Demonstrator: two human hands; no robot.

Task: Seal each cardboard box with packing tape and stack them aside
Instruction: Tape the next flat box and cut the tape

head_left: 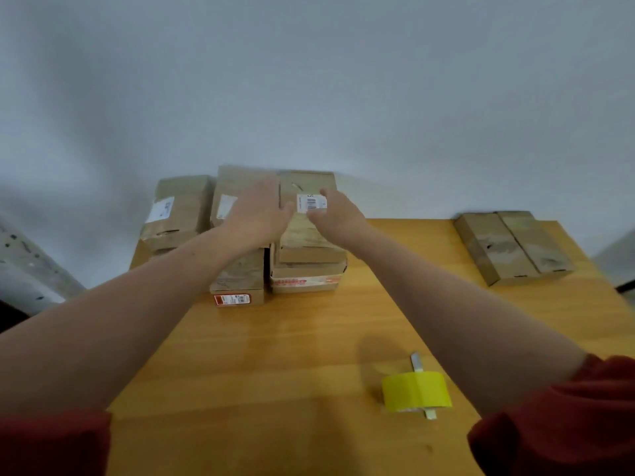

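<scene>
Box count first: the main cluster sits at the far edge of the worktop, and I count at least six cardboard boxes in it. They're stacked and some are hidden behind others, so I can't give an exact total. The top box of the right-hand stack has a white barcode label. A lower box in that stack has red printing along its front. The front box has a small red label on its near face, and the leftmost box has a white label on top.

Two more boxes lie flat side by side, well apart at the far right corner.

There's one roll of yellow tape, near me on the right. A pale flat strip pokes out from it on both sides.

Both hands are up at the cluster. The left hand is flat with fingers straight and a bit spread. It's over the middle box, right against the left edge of the labelled top box, though it's blurry. The right hand is on top of that labelled box with its fingers at the barcode label. I can't tell whether it's gripping or just resting there.

Both arms have red sleeves.

The worktop is yellowish-orange wood, pushed up to a plain pale grey-blue wall. Something grey and speckled shows at the left edge.
</scene>
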